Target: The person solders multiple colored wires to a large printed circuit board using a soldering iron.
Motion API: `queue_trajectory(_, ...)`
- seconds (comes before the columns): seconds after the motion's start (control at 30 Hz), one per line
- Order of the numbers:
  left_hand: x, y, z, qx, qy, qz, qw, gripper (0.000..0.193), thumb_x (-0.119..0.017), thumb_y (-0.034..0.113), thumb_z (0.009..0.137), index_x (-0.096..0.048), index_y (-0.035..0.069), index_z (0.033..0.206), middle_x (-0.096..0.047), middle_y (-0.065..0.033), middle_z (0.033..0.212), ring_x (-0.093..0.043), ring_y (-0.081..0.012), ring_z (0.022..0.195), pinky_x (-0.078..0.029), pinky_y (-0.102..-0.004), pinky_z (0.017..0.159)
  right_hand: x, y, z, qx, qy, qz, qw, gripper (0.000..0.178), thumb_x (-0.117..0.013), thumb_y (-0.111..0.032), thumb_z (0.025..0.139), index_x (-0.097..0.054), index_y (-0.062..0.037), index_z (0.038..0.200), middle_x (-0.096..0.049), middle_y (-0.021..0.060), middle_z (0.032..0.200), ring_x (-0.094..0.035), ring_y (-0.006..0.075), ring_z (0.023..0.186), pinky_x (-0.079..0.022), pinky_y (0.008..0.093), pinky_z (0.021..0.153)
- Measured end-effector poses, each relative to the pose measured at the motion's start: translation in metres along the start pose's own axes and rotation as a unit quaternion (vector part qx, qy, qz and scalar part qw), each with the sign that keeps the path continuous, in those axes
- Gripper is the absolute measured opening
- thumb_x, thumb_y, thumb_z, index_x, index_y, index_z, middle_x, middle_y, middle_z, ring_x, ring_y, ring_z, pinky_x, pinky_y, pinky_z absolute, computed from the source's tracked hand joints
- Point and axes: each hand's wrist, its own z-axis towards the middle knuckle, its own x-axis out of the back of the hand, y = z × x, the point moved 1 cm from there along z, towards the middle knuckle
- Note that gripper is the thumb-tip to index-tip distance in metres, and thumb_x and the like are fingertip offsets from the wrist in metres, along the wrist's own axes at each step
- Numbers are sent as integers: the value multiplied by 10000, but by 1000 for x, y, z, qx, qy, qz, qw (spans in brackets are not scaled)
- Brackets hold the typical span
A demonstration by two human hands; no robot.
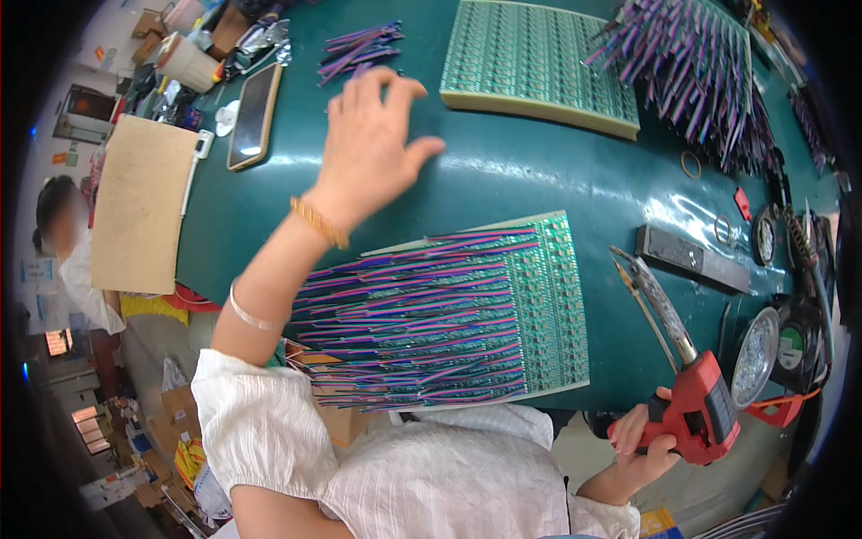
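My left hand reaches over the green table with its thumb spread and fingers bent, just short of a small pile of purple and black wires. Nothing shows in its grasp. My right hand is wrapped around the red handle of a soldering gun, whose metal tip points up and to the left. Between my arms lies a green circuit board panel. Rows of purple, pink and black wires cover much of it and trail leftward.
A stack of bare circuit board panels stands at the back, beside a wired panel. To the right are a dark bar, a round metal dish and a solder spool. A phone and cardboard lie left.
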Motion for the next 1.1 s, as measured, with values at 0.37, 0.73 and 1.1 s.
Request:
queue_trajectory(0.37, -56, -136, 50, 94, -105, -25, 990, 773, -531, 596, 873, -384, 82, 1432, -432, -163, 1431, -360, -359, 1351, -249, -539, 1115, -14, -4, -2, 31, -24, -18, 999, 739, -585, -513, 902, -406, 105, 1265, -457, 18, 499, -404, 99, 385, -355, 229, 388)
queue_trajectory(0.73, 13, -9, -53, 46, -111, -103, 987, 509, -602, 142, 912, -432, 77, 1387, -504, -155, 1379, -396, -383, 1335, -253, -512, 1125, -13, -4, 3, 19, -45, -9, 999, 740, -589, -518, 900, -406, 99, 1264, -447, 12, 505, -402, 92, 393, -356, 223, 400)
queue_trajectory(1.1, 23, 4, -45, 31, 93, -130, 987, 102, -709, 54, 779, -619, 60, 827, -637, -48, 871, -577, -253, 857, -421, -363, 800, -5, -5, -13, 11, 6, -18, 1000, 739, -579, -511, 909, -395, 113, 1260, -450, 16, 505, -404, 97, 387, -357, 223, 397)
